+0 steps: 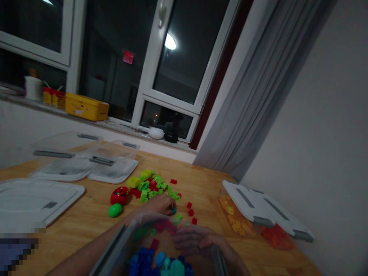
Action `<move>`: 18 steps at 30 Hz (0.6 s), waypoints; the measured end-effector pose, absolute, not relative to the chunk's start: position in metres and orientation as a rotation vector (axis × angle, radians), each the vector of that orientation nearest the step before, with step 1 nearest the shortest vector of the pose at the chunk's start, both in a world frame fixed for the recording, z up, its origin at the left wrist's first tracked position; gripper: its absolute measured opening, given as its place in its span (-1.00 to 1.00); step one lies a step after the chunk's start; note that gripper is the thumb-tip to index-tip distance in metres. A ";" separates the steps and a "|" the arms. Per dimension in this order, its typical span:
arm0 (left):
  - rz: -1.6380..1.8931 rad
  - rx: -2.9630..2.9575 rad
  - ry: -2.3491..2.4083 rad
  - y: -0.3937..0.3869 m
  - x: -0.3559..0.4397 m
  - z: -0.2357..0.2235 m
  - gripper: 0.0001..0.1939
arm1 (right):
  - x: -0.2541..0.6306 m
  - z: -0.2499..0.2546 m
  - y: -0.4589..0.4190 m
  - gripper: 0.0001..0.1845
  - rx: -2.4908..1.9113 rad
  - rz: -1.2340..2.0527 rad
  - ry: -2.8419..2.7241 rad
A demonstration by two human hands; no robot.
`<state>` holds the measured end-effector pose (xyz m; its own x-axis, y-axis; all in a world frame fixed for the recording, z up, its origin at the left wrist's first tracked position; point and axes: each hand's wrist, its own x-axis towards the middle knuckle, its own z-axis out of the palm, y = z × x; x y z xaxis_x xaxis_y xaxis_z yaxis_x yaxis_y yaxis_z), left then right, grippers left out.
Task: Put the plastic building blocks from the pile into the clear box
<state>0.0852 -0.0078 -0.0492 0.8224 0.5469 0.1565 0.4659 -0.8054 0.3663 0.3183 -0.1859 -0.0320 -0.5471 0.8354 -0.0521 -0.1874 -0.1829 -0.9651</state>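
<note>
My left hand (156, 204) reaches over the wooden table (201, 184) to a pile of green and red bricks (151, 186), its fingertips pinched on a small teal piece (173, 210). My right hand (198, 239) grips the far rim of a clear plastic bin (129, 237) in front of me. The bin holds blue, teal, green and red bricks (156, 262). A red ball toy (120, 195) and a green egg (115, 210) lie left of the pile. A few loose red bricks (191, 212) lie to the right of my left hand.
Clear bins stand upside down (112, 161) at the back left, with a white lid (31, 199) nearer. At the right, two lidded bins (258, 214) hold yellow and red bricks. A windowsill carries a yellow box (86, 106). Grey curtain (258, 96) hangs right.
</note>
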 end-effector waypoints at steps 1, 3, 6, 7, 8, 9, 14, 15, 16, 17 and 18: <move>0.358 2.697 0.789 -0.009 0.085 -0.048 -0.78 | 0.318 -0.033 -0.186 -0.24 -0.780 1.820 -1.355; 0.345 2.703 0.823 -0.011 0.086 -0.047 -0.79 | 0.318 -0.034 -0.186 -0.24 -0.772 1.821 -1.354; 0.354 2.714 0.849 -0.010 0.087 -0.047 -0.80 | 0.319 -0.034 -0.186 -0.26 -0.785 1.804 -1.365; 0.360 2.718 0.856 -0.010 0.087 -0.048 -0.76 | 0.319 -0.034 -0.186 -0.27 -0.782 1.799 -1.366; 0.366 2.722 0.859 -0.009 0.087 -0.048 -0.70 | 0.319 -0.034 -0.186 -0.27 -0.776 1.799 -1.371; 0.367 2.728 0.857 -0.009 0.088 -0.048 -0.65 | 0.319 -0.033 -0.186 -0.26 -0.772 1.808 -1.383; 0.305 2.759 0.770 -0.013 0.087 -0.043 -0.82 | 0.319 -0.028 -0.185 -0.23 -0.789 1.839 -1.389; 0.292 2.757 0.754 -0.014 0.087 -0.041 -0.88 | 0.318 -0.027 -0.186 -0.24 -0.786 1.832 -1.384; 0.285 2.752 0.743 -0.014 0.086 -0.040 -0.88 | 0.318 -0.027 -0.186 -0.25 -0.789 1.823 -1.383; 0.283 2.746 0.739 -0.014 0.087 -0.039 -0.84 | 0.318 -0.026 -0.186 -0.26 -0.796 1.819 -1.386; 0.286 2.738 0.741 -0.014 0.087 -0.039 -0.79 | 0.318 -0.026 -0.186 -0.26 -0.808 1.822 -1.387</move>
<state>0.0868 -0.0137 -0.0392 0.8479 0.5178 0.1143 0.4601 -0.8256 0.3267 0.3182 -0.1863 -0.0262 -0.5617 0.8248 -0.0643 -0.1572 -0.1827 -0.9705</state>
